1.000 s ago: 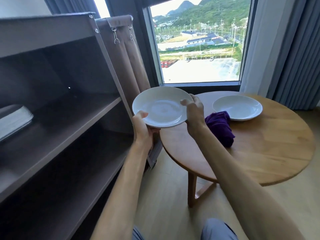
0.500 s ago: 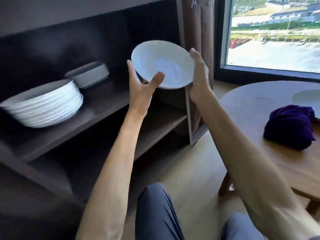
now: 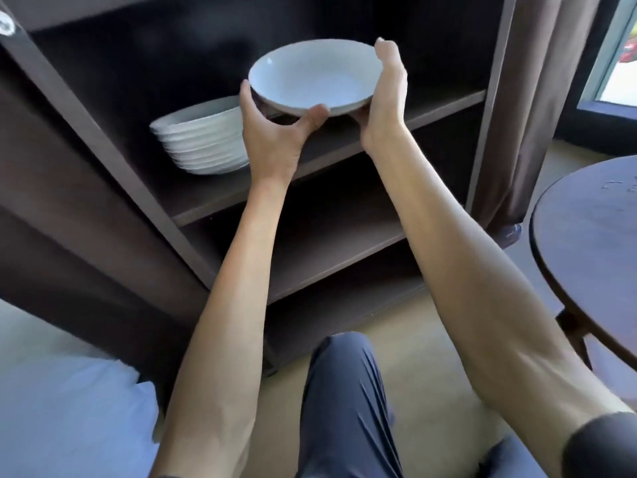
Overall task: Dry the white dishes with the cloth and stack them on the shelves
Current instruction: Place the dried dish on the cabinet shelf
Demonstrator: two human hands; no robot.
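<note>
While both arms reach forward, we note the left hand under the near left edge of a white dish, its thumb hooked over the near rim and its fingers curled up around the left side. We record the right hand pressed against the dish's right edge, palm inward and fingers extended upward along the rim; its thumb is hidden beneath the dish. We find the dish held between the two hands, roughly level with a slight tilt toward us, in the air in front of the upper opening of the dark brown shelves. It touches no shelf board that we can see.

To the left of the dish and lower, we observe a stack of white dishes standing on the upper shelf board, just beside the left hand. The boards below hold nothing we can make out in the shadow.

Further out, we note a brown curtain hanging along the right side of the shelves, a strip of window beyond it, and the rounded edge of a dark bench at the right. At the bottom we record knees in blue trousers and a pale blue cushion at lower left.
</note>
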